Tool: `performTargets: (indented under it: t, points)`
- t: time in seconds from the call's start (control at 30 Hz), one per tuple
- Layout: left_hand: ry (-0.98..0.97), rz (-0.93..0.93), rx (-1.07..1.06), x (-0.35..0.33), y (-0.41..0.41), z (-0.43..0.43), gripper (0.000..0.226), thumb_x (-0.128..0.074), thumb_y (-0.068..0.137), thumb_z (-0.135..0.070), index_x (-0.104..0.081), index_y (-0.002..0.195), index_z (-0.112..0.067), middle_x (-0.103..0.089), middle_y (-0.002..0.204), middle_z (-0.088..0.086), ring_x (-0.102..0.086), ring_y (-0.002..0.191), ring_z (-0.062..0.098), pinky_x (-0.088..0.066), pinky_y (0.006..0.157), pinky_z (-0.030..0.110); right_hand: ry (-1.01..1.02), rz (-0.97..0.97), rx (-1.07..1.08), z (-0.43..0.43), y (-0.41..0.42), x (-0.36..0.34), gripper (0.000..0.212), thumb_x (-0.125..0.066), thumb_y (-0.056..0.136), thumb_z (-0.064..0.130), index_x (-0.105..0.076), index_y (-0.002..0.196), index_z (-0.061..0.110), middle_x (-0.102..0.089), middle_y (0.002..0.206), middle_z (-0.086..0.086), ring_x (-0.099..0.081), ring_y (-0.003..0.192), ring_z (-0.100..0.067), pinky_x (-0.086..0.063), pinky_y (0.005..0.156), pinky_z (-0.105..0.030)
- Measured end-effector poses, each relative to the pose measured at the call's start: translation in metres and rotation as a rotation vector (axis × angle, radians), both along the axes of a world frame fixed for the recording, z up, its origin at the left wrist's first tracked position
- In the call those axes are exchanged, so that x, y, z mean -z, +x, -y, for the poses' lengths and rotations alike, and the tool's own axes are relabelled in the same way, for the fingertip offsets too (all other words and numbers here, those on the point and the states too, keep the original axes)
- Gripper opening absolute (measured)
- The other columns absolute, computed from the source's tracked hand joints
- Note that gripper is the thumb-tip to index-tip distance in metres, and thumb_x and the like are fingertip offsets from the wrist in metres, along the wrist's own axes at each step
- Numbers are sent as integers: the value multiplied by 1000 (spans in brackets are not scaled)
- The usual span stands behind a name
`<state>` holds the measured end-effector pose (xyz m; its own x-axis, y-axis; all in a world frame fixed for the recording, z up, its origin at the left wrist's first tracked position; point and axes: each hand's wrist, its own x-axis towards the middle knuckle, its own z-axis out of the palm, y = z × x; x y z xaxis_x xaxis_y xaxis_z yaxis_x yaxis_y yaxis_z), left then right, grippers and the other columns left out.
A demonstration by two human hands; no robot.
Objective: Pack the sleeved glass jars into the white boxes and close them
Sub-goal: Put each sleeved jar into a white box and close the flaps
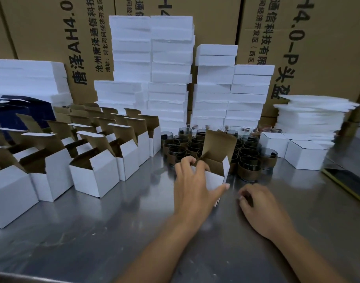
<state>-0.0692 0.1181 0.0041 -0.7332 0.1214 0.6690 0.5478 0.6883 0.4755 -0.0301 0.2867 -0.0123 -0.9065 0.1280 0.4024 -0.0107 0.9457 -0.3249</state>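
Note:
An open white box with a brown inside stands on the steel table, its lid flap raised. My left hand holds this box, fingers over its near top edge and thumb along its right side. My right hand rests on the table just right of the box with curled fingers and holds nothing that I can see. Behind the box stand several glass jars in brown sleeves.
Several open white boxes stand in rows at the left. Two closed white boxes sit at the right. Stacks of white foam sheets and brown cartons line the back. A dark blue box is at far left.

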Motion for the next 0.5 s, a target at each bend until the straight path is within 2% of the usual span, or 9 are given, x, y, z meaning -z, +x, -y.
performTargets:
  t: [0.1, 0.17, 0.27, 0.3, 0.37, 0.43, 0.5]
  points:
    - [-45, 35, -18, 0, -7, -5, 57, -69, 68, -61, -49, 104, -22, -31, 115, -3, -32, 110, 16, -46, 83, 26, 32, -13, -20, 1, -3, -1, 8, -48, 92, 28, -54, 96, 27, -49, 94, 10, -45, 92, -9, -43, 75, -27]
    - [-57, 48, -17, 2, -11, -7, 60, -70, 69, -61, -49, 108, -20, -30, 112, -3, -34, 107, 15, -46, 79, 24, 69, -53, -3, 3, -2, -3, 7, -50, 91, 27, -55, 96, 27, -49, 93, 10, -49, 87, -11, -41, 68, -27]
    - [-29, 46, 6, 7, -14, -8, 59, -70, 71, -57, -52, 113, -20, -29, 107, -5, -36, 100, 12, -42, 76, 20, 40, -263, 47, 5, -1, -5, 11, -59, 85, 13, -62, 94, 18, -61, 93, 1, -59, 76, -23, -36, 59, -27]
    - [-21, 47, 13, 8, -14, -8, 57, -70, 73, -55, -53, 114, -21, -28, 106, -6, -35, 98, 10, -40, 76, 19, 0, -325, 76, 4, -3, -6, 15, -61, 83, 10, -63, 97, 16, -62, 95, -2, -60, 77, -25, -36, 60, -27]
    - [2, 47, 31, 10, -16, -7, 49, -70, 76, -51, -55, 114, -24, -28, 105, -7, -34, 96, 7, -38, 76, 18, -68, -340, 143, 0, -10, -8, 29, -59, 84, 9, -58, 112, 15, -58, 109, -5, -58, 93, -26, -42, 69, -31]
    - [60, 66, 69, 10, -17, -4, 38, -68, 80, -45, -58, 112, -26, -30, 104, -8, -39, 95, 8, -41, 75, 19, -70, -239, 223, -5, -19, -8, 49, -57, 87, 15, -43, 133, 18, -46, 127, -8, -49, 112, -27, -44, 84, -37]
    - [115, 83, 108, 9, -17, -2, 28, -67, 83, -39, -61, 108, -26, -33, 102, -7, -45, 91, 12, -45, 74, 22, -61, -109, 293, -9, -25, -8, 64, -55, 89, 21, -25, 146, 24, -30, 143, -13, -37, 128, -30, -41, 98, -42]
